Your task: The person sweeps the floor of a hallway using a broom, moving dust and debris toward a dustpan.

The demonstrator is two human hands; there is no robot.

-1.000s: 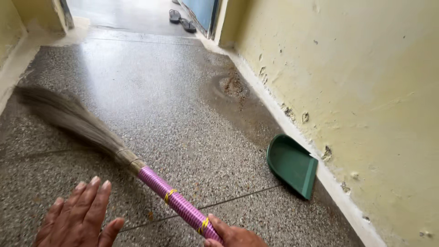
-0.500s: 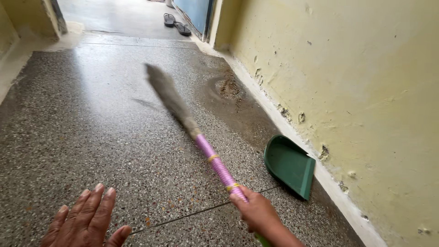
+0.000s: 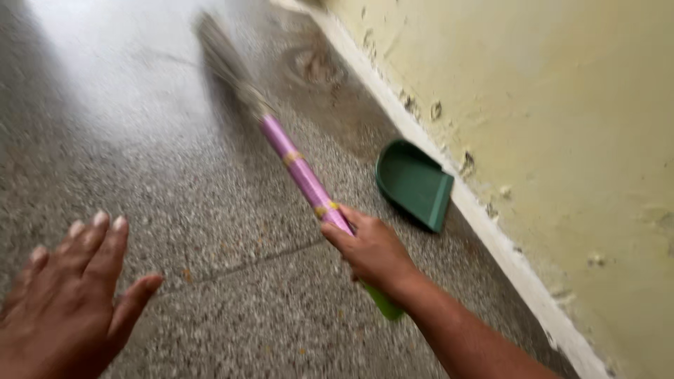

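Purple-wrapped broom (image 3: pixel 298 167) clenched in the right hand (image 3: pixel 372 249), bristles out over the speckled floor (image 3: pixel 140 175); left hand (image 3: pixel 67 302) spread, empty; green dustpan (image 3: pixel 414 184) beside the wall (image 3: pixel 547 126)

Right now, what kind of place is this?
Likely an indoor corridor: speckled stone floor along a chipped yellow wall. The right hand holds a grass broom near a green dustpan.

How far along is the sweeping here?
Partly done: a dirt pile sits gathered by the wall. In hand: the right hand grips the purple-handled broom, bristles near that pile; the left hand is open and empty. Left: the green dustpan looks empty, with specks on the floor.
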